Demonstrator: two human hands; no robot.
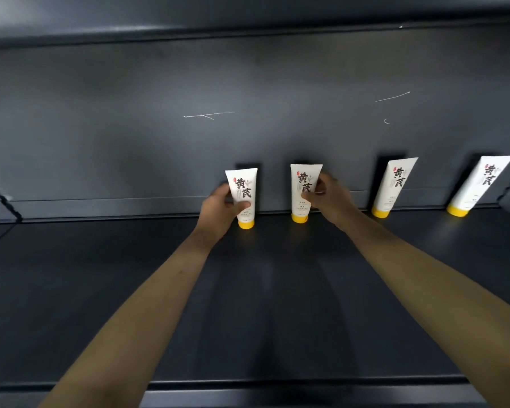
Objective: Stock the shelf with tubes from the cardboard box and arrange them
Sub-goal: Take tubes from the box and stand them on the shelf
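Observation:
Several white tubes with yellow caps stand cap-down along the back of a dark shelf (277, 304). My left hand (218, 209) grips the leftmost tube (243, 187), thumb across its front. To its right, my right hand (329, 195) holds a second tube (302, 187) from its right side, fingers curled round it. Both tubes stand upright with their caps on the shelf. Further right, a third tube (393, 187) and a fourth tube (480, 185) lean against the back panel. The cardboard box is out of view.
The dark back panel (248, 83) has a few white scratches. An upper shelf (248, 28) overhangs at the top. The shelf's front lip (277, 387) runs along the bottom. A side bracket (3, 201) sits at the far left.

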